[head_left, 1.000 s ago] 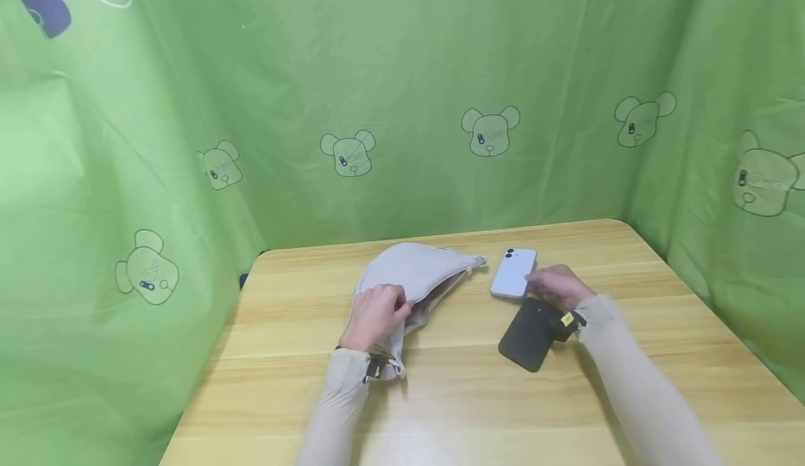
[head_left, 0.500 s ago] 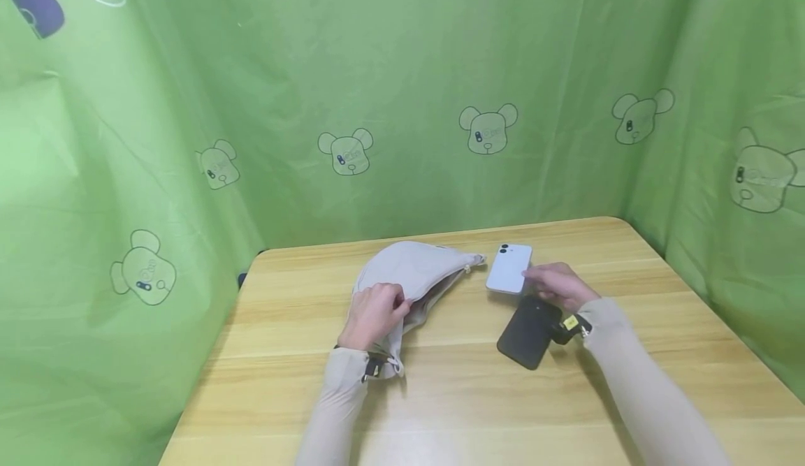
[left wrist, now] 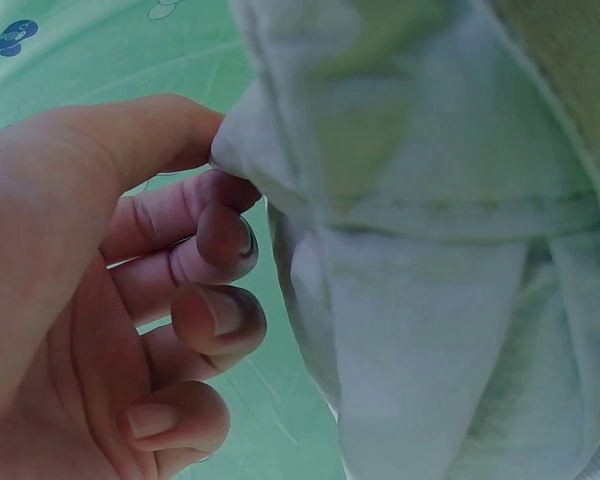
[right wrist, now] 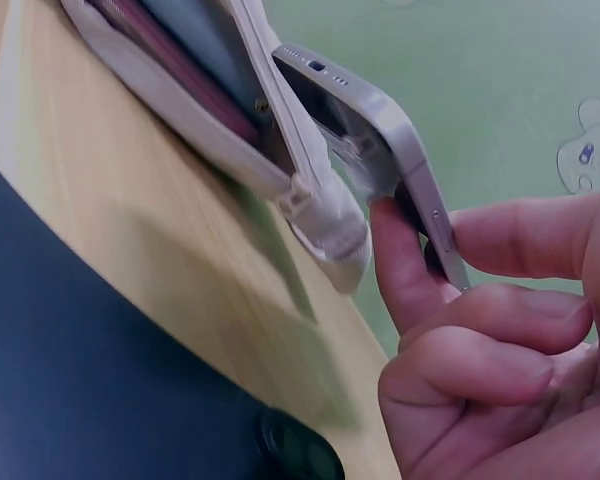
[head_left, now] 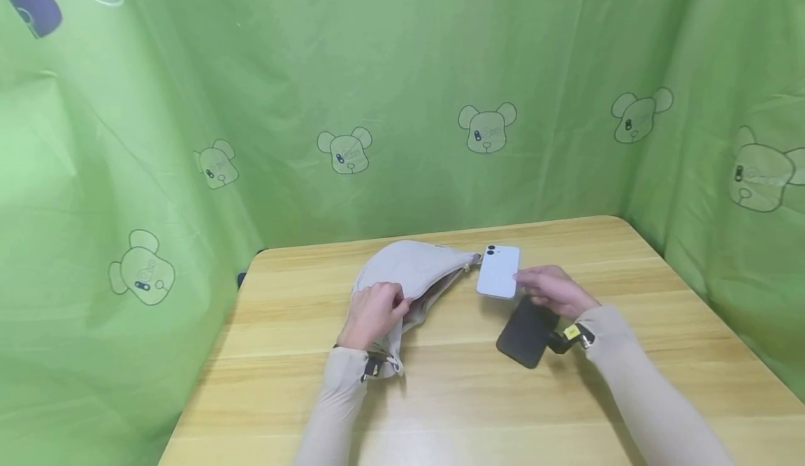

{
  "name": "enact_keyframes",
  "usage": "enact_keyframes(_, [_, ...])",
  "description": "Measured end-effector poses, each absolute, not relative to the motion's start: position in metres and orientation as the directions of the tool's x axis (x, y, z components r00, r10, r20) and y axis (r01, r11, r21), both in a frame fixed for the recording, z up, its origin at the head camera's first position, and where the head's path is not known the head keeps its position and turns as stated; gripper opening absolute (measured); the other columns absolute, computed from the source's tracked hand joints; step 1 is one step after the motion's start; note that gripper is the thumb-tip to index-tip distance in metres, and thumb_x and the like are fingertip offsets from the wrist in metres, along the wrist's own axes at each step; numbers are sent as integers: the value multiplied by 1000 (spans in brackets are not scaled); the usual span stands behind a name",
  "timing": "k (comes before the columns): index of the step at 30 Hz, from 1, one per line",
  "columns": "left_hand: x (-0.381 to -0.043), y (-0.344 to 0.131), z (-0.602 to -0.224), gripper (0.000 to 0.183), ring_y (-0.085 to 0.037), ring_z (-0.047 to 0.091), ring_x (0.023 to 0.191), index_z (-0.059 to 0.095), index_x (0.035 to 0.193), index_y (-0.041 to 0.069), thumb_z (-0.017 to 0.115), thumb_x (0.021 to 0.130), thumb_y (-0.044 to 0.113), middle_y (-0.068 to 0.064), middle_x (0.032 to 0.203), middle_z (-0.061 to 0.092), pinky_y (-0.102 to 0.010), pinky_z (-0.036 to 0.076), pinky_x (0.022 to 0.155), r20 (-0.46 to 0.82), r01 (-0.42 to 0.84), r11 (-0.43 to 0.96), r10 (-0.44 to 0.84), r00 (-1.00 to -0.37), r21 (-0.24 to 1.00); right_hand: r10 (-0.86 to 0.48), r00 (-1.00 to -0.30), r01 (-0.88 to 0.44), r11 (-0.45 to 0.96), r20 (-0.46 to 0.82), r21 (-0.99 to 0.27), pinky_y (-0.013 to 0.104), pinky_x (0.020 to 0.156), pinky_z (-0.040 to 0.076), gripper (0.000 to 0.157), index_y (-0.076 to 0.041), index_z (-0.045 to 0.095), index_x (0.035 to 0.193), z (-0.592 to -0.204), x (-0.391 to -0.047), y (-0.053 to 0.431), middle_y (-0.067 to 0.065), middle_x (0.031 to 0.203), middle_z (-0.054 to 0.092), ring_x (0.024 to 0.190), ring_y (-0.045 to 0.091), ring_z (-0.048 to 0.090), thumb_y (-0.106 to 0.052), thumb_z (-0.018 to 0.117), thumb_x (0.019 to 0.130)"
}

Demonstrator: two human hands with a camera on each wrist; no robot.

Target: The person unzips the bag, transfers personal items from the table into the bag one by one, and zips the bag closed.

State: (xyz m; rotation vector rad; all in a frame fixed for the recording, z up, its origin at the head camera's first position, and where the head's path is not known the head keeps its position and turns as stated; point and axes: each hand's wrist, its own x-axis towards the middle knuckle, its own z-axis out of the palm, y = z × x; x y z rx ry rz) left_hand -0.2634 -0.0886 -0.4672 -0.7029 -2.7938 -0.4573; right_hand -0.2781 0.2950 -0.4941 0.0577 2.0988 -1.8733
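In the head view, the phone (head_left: 499, 272) is pinched at its right edge by the right hand (head_left: 552, 290) and held above the table (head_left: 453, 396). The bag (head_left: 405, 267), its tapered right end just beside the phone, is gripped at its edge by the left hand (head_left: 372, 314). A flat black object (head_left: 523, 337) is placed nearer, partly covered by the right hand.

In the left wrist view, cloth is pinched between thumb and forefinger.

In the right wrist view, the bag's opening is seen left of the phone.
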Motion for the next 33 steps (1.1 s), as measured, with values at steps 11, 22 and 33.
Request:
enact_keyframes(11, [-264, -89, -468, 21, -9, 56, 63, 69, 77, 20, 70, 95, 31, 7, 74, 69, -26, 45, 57, 282, 487, 838, 419, -863, 247, -245, -939, 213, 143, -243, -967, 16, 53, 35, 17, -4, 63, 110, -489, -261, 278, -15, 67, 45, 53, 0, 36, -20, 60, 103])
enact_keyframes(22, [-264, -89, -465, 22, -9, 56, 63, 70, 78, 20, 70, 96, 33, 6, 74, 69, -25, 43, 56, 271, 482, 839, 417, -868, 253, -285, -926, 213, 148, -248, -966, 17, 53, 34, 32, 4, 59, 123, -494, -250, 263, -15, 65, 44, 52, 1, 35, -20, 61, 103])
enact_keyframes(33, [-265, -90, -467, 21, -13, 60, 65, 70, 78, 21, 71, 95, 33, 6, 77, 72, -28, 45, 57, 300, 493, 836, 419, -857, 240, -330, -906, 231, 139, -265, -963, 17, 54, 36, 27, 1, 63, 119, -508, -243, 246, -15, 62, 43, 51, 1, 36, -19, 63, 100])
